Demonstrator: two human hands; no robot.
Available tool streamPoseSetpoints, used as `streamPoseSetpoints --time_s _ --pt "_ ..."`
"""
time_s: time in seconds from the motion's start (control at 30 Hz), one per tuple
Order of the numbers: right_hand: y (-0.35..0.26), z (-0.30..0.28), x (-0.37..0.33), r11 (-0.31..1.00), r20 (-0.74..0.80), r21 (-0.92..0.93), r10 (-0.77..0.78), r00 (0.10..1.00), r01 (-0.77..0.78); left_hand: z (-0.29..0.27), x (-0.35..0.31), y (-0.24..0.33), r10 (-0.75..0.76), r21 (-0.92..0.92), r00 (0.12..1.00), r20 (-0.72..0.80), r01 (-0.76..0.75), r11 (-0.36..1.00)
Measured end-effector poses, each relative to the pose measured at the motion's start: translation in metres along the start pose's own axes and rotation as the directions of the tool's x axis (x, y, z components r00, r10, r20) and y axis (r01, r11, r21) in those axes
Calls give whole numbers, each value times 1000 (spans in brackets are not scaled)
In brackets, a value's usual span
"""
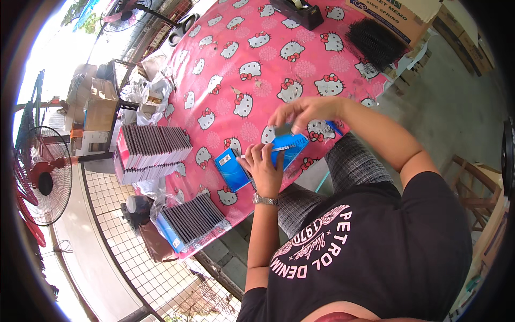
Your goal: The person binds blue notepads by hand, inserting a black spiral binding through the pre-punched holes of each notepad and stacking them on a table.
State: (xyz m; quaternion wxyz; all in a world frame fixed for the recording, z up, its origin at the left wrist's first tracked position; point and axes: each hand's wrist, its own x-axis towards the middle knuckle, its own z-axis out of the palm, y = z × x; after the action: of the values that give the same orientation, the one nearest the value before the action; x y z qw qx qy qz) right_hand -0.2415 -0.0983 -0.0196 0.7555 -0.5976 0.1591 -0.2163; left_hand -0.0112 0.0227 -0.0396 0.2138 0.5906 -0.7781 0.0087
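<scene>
My left hand point(264, 167), with a watch on its wrist, presses its fingers on a small blue notebook point(292, 147) at the near edge of the table. A white comb-like binding runs along the notebook's top edge. My right hand point(303, 111) reaches in from the right and its fingers curl down onto that bound edge. A second blue notebook point(227, 169) lies flat just left of my left hand.
The table wears a pink cloth point(241, 70) printed with cat figures. Stacks of dark notebooks point(153, 153) stand at the left, and a plastic-wrapped stack point(192, 219) sits nearer. Black binding coils point(375, 40), a tape dispenser point(299, 11) and a cardboard box point(399, 16) are at the far end. A red fan point(43, 182) stands behind a wire fence point(155, 273).
</scene>
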Motion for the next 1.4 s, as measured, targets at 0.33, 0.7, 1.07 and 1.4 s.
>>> streamPoseSetpoints --time_s 0.33,0.7,1.07,1.4 --pt "6 1 -3 670 -131 -721 118 984 -176 6 3 0 -11 -193 999 -41 3 981" --pt "9 3 23 942 39 -299 172 984 -153 7 0 -35 -82 -337 995 -53 60 940" --pt "6 11 32 993 133 79 78 988 -89 0 9 -40 -103 -483 993 66 122 867" --pt "11 5 47 986 153 80 130 980 -143 -1 14 -44 -105 -520 990 97 140 843"
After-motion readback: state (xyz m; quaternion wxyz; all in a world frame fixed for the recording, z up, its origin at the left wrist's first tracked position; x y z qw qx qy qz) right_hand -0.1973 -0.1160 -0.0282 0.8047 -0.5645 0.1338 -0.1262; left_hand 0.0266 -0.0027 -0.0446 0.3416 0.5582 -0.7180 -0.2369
